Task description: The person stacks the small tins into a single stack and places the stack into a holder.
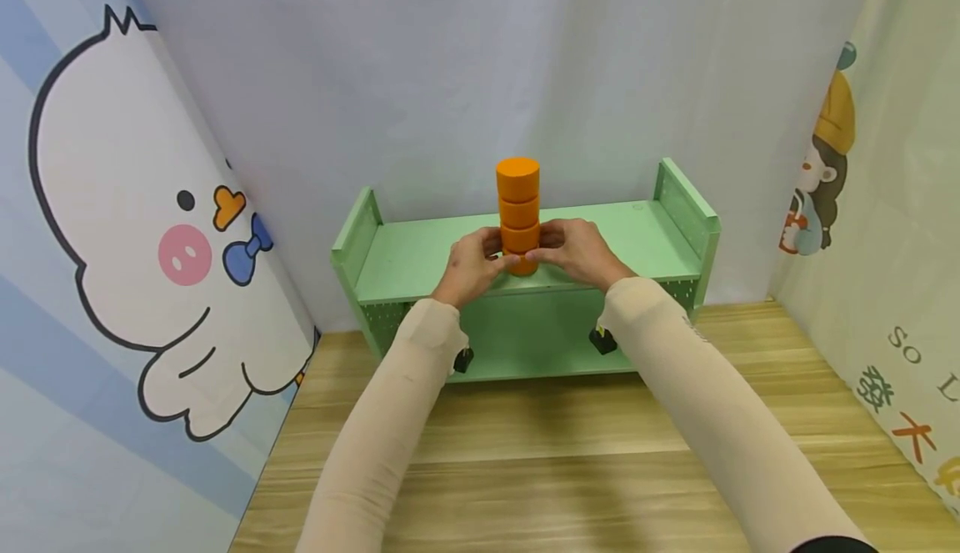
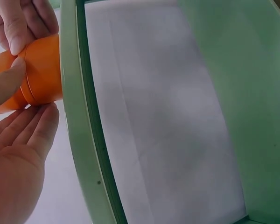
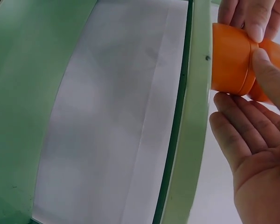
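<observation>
An upright stack of several orange cylinders (image 1: pixel 519 213) stands on the top board of a light green shelf (image 1: pixel 615 240), near its front edge. At the stack's lower part, my left hand (image 1: pixel 469 268) holds it from the left, thumb across the front and fingers round the side. Opposite it, my right hand (image 1: pixel 583 251) grips from the right in the same way. Both thumbs meet close to a seam between cylinders in the left wrist view, where the lowest orange cylinder (image 2: pixel 44 70) touches the green board edge (image 2: pixel 77 116). The right wrist view shows the right palm (image 3: pixel 263 182) turned toward the stack.
Raised green side panels (image 1: pixel 690 203) close off both ends of the top board. Below lies a lower shelf board (image 1: pixel 540 361). The shelf stands on a wood-grain table (image 1: pixel 525 470) against a pale curtain (image 1: pixel 450 77). Printed cartoon sheets (image 1: pixel 112 203) hang at both sides.
</observation>
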Demonstrator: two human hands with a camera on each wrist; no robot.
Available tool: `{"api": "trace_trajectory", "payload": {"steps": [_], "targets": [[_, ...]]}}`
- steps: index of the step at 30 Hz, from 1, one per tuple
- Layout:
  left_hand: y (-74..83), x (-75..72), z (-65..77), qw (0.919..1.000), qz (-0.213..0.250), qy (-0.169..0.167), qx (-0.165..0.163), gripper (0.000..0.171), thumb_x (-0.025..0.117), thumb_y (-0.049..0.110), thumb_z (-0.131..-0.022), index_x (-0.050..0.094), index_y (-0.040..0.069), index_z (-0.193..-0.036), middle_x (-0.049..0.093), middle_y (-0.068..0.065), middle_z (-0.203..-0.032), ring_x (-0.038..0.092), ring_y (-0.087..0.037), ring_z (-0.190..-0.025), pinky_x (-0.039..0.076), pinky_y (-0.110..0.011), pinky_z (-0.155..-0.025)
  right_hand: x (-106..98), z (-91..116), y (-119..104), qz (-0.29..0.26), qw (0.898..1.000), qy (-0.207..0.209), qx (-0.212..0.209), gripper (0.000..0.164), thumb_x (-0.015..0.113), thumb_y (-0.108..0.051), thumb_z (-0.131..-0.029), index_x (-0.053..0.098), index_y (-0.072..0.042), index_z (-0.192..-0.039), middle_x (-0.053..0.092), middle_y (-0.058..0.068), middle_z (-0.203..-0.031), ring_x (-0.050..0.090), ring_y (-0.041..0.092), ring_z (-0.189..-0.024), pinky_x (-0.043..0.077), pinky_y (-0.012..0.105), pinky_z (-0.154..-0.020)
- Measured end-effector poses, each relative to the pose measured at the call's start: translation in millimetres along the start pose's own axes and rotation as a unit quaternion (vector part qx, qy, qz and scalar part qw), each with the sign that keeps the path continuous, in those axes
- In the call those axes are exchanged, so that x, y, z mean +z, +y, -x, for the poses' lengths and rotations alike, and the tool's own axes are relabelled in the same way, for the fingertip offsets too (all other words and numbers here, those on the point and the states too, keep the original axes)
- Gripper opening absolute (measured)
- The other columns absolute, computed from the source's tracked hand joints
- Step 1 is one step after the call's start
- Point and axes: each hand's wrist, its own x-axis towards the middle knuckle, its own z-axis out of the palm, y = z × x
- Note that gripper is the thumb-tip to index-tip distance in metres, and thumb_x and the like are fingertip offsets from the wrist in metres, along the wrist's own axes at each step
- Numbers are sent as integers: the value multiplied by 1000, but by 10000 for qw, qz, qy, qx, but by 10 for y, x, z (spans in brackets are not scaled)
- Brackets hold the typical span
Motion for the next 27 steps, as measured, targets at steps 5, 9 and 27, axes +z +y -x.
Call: {"api": "trace_trajectory", "payload": {"steps": [5, 9, 27], "targets": [[2, 15, -16, 10000, -52, 61, -30, 51, 69, 12, -95, 51, 0, -141, 60, -15, -137, 58, -25, -125, 51, -33, -102, 26, -12, -8, 36, 10000, 14, 14, 51, 71, -22, -95, 56, 0, -138, 63, 16, -132, 62, 29, -120, 50, 44, -102], [5, 30, -24, 9999, -64, 82, -82, 52, 68, 11, -95, 50, 0, -142, 58, -15, -139, 57, -25, -127, 50, -33, -103, 44, -25, -4, 107, 9999, 29, -4, 51, 70, -22, -96, 55, 0, -139, 63, 16, -133, 61, 29, -120, 50, 44, -103], [12, -36, 32, 9968, -716, -131, -324, 63, 65, 22, -100, 36, 4, -153, 41, -16, -154, 41, -28, -141, 39, -41, -114, -3, 40, -31, 348, 9994, -53, 13, 62, 70, -25, -96, 46, 3, -146, 56, 20, -140, 57, 33, -126, 48, 47, -105]]}}
